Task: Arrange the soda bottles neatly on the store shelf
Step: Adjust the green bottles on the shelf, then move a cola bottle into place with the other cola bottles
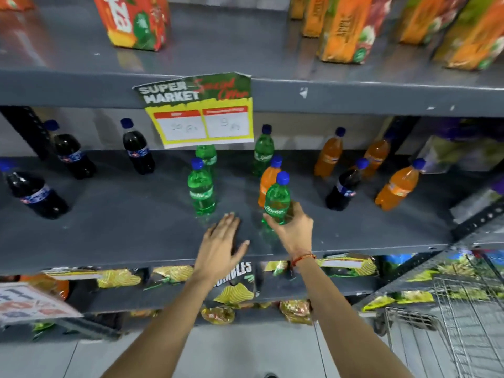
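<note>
Just below the price sign, on the shelf: right hand, grip closed round a green bottle. Left hand flat, grip wide, empty. Risk: the orange bottle, touching or nearly touching behind, likely topples if bumped.

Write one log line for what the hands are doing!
right hand: grips green bottle | left hand: open, flat on shelf | step: arranging

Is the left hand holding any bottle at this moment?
No, the left hand lies flat and open on the shelf, while only the right hand grips a green bottle.
</note>
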Available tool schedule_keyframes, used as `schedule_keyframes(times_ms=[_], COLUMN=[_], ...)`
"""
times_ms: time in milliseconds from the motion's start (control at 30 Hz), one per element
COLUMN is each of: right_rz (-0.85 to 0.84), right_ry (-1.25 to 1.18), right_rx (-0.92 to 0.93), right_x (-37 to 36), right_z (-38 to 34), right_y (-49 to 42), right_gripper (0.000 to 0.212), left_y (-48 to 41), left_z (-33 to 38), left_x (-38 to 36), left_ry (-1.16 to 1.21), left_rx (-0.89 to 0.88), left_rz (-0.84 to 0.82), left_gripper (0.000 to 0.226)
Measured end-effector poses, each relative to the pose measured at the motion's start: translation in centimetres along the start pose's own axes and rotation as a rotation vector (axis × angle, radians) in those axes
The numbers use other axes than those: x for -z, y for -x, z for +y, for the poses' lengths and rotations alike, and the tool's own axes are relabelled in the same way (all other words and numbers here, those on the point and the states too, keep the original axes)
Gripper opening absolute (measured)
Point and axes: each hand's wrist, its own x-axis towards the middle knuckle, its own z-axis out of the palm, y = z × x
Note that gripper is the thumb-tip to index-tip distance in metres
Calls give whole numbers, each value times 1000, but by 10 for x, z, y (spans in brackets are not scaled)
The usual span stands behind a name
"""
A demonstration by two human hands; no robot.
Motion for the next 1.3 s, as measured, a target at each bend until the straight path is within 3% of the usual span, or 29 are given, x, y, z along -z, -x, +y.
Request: schedule_keyframes(times_ms=[267,400,500,667,767,833,1000,1133,1300], right_rz=[-72,-132,-55,257,177,108,79,144,107], right_ry=[-17,-90,-174,-110,-107,-121,-110,-104,-172], right_rx=[31,54,-61,-278,-377,-359,-293,-261,-156], right_x=[-7,-3,18,68,87,93,95,90,71], right_z=[8,17,37,79,94,100,100,92,72], right_y=[2,5,6,-33,-66,-83,-98,-76,-17], right_gripper=[44,61,71,75,90,86,52,43,42], left_y=[-7,-7,-6,-5,-5,-5,-6,-7,-7], left_z=[11,13,13,13,14,15,14,13,13], left_x=[-15,-14,-14,-17,-16,-17,-21,-22,-22], left_ry=[-164,-176,-217,-259,-238,-228,-219,-253,-268], left_rx=[-11,-22,-32,-39,-37,-36,-30,-29,-28], left_rz=[-151,-161,-167,-173,-158,-153,-139,-148,-165], left_gripper=[82,97,101,108,110,110,108,108,109])
